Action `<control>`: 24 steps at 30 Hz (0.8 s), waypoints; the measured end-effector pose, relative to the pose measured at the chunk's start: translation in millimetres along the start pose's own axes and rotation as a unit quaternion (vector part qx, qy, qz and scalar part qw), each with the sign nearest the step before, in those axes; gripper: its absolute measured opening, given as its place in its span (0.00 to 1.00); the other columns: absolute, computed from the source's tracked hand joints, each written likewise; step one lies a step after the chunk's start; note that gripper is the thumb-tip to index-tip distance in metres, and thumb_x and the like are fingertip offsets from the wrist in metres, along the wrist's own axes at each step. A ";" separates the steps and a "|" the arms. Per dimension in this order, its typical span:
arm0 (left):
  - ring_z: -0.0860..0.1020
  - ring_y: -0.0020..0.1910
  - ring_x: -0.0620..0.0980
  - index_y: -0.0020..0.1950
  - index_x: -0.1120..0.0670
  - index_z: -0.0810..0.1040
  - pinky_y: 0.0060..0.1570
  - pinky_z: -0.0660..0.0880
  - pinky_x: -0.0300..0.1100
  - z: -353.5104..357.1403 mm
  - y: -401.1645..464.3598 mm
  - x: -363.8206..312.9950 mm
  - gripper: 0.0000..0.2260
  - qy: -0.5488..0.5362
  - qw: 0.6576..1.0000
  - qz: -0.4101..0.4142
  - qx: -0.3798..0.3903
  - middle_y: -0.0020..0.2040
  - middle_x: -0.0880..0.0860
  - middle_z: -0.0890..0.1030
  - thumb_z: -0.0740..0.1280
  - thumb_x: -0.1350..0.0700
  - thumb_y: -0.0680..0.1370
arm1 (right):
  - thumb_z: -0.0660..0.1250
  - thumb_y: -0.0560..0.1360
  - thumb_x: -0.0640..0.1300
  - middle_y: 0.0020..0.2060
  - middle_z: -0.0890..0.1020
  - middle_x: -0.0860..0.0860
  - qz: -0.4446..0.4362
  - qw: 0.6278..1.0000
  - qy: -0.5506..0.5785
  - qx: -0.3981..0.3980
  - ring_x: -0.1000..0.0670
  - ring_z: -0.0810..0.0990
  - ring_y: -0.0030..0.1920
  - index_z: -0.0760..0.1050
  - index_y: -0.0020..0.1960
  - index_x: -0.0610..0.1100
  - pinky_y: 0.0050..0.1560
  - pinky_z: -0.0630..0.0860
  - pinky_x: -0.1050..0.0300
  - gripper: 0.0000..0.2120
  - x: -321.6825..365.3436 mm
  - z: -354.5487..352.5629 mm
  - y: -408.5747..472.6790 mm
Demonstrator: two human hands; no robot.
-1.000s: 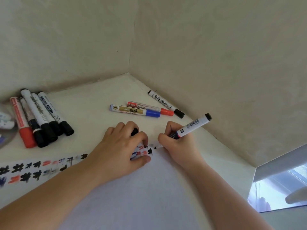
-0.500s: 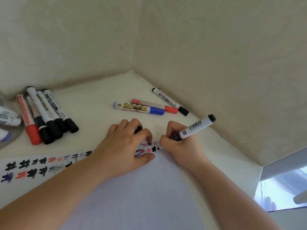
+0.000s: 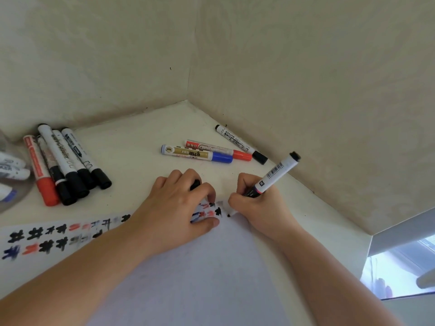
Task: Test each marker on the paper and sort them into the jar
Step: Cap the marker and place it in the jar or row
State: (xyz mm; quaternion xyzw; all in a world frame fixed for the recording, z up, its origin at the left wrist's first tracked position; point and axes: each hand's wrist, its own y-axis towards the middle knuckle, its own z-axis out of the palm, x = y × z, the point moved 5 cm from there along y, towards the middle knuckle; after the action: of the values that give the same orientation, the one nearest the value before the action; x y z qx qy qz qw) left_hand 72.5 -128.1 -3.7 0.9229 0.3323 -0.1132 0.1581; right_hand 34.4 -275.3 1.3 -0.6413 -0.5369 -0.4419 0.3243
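While our right hand (image 3: 261,208) pinches a white-barrelled black marker (image 3: 273,176) near its tip, the felt nib touches the white sheet of paper (image 3: 188,278) close to the sheet's far edge, and the barrel tilts up toward the right wall. Our left hand (image 3: 174,208) rests on the paper just beside it, fingers curled around a small black cap (image 3: 195,184) that peeks out between them, thumb pressed flat on the sheet. Along the paper's far edge run rows of blotchy test marks (image 3: 42,238) in black, red and blue. We see the paper lying smooth and matte on the pale cream surface (image 3: 131,156), near its front edge. Toward the back corner lie three capped plastic markers side by side: a gold-labelled blue-capped marker (image 3: 197,154), a red-capped marker (image 3: 221,150) and a slim black-capped marker (image 3: 240,143). Near the left edge sits a cluster of five capped markers (image 3: 63,165), one red, four black. At the far left, a clear glass jar (image 3: 14,180) holds several white marker barrels.
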 end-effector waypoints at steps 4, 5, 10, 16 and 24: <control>0.64 0.50 0.46 0.58 0.45 0.69 0.50 0.60 0.41 -2.8 -0.6 -1.2 0.20 -0.011 1.000 0.004 -0.009 0.52 0.46 0.66 0.61 0.37 0.71 | 0.69 0.69 0.38 0.22 0.72 0.56 0.017 0.990 0.125 -0.056 0.58 0.67 0.24 0.69 0.28 0.50 0.26 0.65 0.69 0.15 -3.1 -13.8 2.0; 0.64 0.51 0.46 0.60 0.45 0.67 0.51 0.61 0.41 -4.7 -1.5 -2.2 0.21 -0.019 1.000 0.008 -0.015 0.53 0.46 0.67 0.62 0.38 0.71 | 0.70 0.70 0.39 0.23 0.74 0.55 0.020 0.986 0.151 -0.069 0.57 0.69 0.25 0.70 0.30 0.50 0.26 0.66 0.68 0.15 -3.5 -16.4 2.7; 0.67 0.54 0.39 0.62 0.39 0.56 0.54 0.64 0.32 -11.7 -5.9 -3.3 0.20 -0.228 0.972 -0.027 -0.039 0.53 0.37 0.68 0.61 0.54 0.77 | 0.76 0.62 0.46 0.23 0.76 0.55 -0.007 0.975 0.221 0.007 0.57 0.69 0.23 0.76 0.30 0.49 0.24 0.66 0.68 0.09 7.5 -3.6 0.9; 0.69 0.53 0.34 0.57 0.31 0.52 0.50 0.62 0.22 -11.0 -6.8 -2.8 0.26 -0.247 0.968 -0.002 -0.043 0.54 0.42 0.74 0.58 0.62 0.78 | 0.74 0.64 0.41 0.24 0.77 0.51 -0.016 0.964 0.263 0.042 0.56 0.70 0.23 0.76 0.33 0.46 0.24 0.67 0.67 0.07 12.6 5.0 -2.5; 0.69 0.52 0.38 0.63 0.38 0.55 0.50 0.65 0.26 -7.8 -8.7 -5.2 0.24 -0.178 0.983 0.038 -0.028 0.58 0.45 0.74 0.62 0.60 0.77 | 0.76 0.63 0.44 0.34 0.84 0.46 -0.014 0.972 0.213 0.098 0.48 0.82 0.33 0.82 0.38 0.46 0.35 0.78 0.58 0.05 14.1 14.3 -8.2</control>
State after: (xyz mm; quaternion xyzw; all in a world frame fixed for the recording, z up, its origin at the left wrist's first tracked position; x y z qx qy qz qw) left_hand 63.8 -121.9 3.3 0.8949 0.2670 -0.2603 0.2451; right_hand 30.0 -255.1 8.0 -0.4896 -0.5050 -0.5181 0.4866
